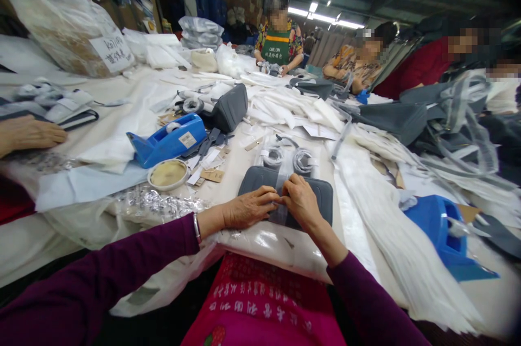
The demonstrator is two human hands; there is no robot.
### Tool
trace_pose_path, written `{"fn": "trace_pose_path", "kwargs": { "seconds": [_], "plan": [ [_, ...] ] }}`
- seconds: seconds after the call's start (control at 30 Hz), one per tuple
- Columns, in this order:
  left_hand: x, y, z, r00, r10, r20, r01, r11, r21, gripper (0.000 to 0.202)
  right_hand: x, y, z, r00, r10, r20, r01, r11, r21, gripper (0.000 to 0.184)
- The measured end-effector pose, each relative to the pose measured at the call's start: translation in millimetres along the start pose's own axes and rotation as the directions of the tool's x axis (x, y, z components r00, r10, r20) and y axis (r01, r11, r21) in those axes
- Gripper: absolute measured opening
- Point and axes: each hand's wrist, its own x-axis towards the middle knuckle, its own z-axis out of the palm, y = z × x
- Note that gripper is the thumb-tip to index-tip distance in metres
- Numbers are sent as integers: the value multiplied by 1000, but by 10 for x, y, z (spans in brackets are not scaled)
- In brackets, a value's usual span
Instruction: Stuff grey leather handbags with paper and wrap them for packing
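Both hands meet on a grey pad at the near edge of the counter.

I see my left hand (248,208) and right hand (300,202) side by side on the grey pad (323,194), fingers pressed together and pinching a clear strip (280,214) that crosses the pad's middle. The pad lies flat on white plastic (264,245), just in front of me. Two grey coils (288,160) in clear wrap sit just behind it. A blue tape dispenser (169,140) stands to the left, with a round tin (168,174) beside it. Another blue dispenser (445,234) is at the right. A co-worker's hand (30,134) rests on the counter (236,164) at far left.
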Motion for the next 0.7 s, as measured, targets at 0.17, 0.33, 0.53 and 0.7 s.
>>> {"fn": "trace_pose_path", "kwargs": {
  "seconds": [0.17,0.33,0.53,0.7],
  "plan": [
    [15,3,5,994,98,42,-100,995,25,28,47,32,-22,1000,-12,9,11,999,34,17],
    [17,-22,-12,992,112,65,-109,993,-42,39,39,37,-52,1000,-9,-18,12,983,184,14],
    [31,7,-48,996,47,82,-37,993,-113,51,-646,637,-533,926,285,-248,-100,817,568,14],
    [-8,-150,57,996,67,52,-62,994,-92,63,-1658,1934,-1333,484,746,-457,-529,666,526,28]
  ]
}}
